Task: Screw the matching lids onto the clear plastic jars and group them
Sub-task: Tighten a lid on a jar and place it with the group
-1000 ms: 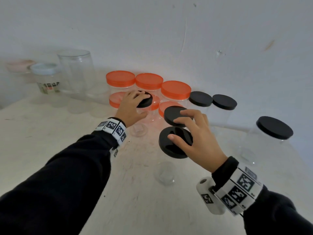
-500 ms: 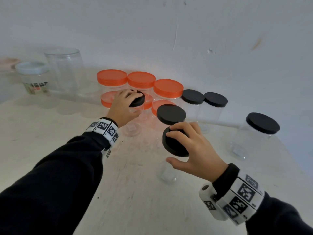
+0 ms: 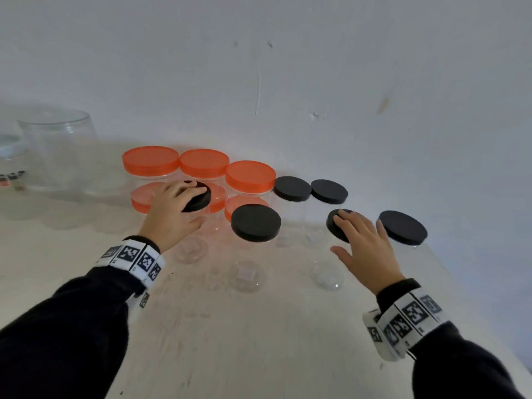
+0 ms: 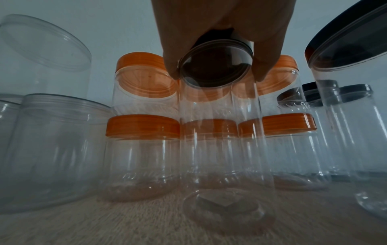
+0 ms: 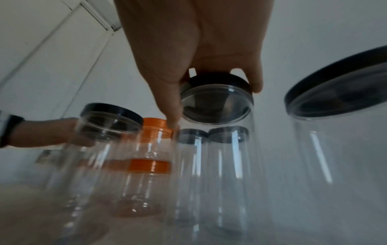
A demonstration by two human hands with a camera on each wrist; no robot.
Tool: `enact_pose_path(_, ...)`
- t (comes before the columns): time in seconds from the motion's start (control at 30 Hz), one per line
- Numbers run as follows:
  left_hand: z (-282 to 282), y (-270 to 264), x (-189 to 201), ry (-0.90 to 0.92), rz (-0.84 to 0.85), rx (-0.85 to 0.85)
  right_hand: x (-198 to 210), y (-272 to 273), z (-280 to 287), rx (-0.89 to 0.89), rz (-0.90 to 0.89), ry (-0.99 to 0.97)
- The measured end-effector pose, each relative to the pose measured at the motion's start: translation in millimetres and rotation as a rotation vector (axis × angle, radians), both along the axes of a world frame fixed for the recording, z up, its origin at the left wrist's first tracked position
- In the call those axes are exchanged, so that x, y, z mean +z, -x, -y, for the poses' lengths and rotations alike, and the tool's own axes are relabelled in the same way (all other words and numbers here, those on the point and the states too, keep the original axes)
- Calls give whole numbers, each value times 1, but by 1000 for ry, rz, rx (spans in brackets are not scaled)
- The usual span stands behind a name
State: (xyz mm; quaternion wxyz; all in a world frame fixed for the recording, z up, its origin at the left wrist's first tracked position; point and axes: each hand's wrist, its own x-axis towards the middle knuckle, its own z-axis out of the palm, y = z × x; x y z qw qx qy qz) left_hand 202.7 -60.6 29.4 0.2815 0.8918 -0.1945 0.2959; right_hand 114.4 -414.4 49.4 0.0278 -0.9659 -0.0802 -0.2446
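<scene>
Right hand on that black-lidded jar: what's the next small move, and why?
Probably slide the jar under the right hand back toward the two black-lidded jars at the wall. Its black lid already sits on the rim, fingers curled round it, and it stands apart from that pair, so grouping looks next.
</scene>
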Motion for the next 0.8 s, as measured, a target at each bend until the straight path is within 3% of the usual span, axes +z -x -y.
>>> enact_pose_path(0.33,1,-1,-1,-17,9,16,-5,-25,14,-68,91,43)
enact_pose_path(0.63,1,1,2,-25,-29,14,3,-27,8,-145,-35,21)
enact_pose_path(0.8,1,3,5,-27,-44,15,11,-16,-34,143,111,-136)
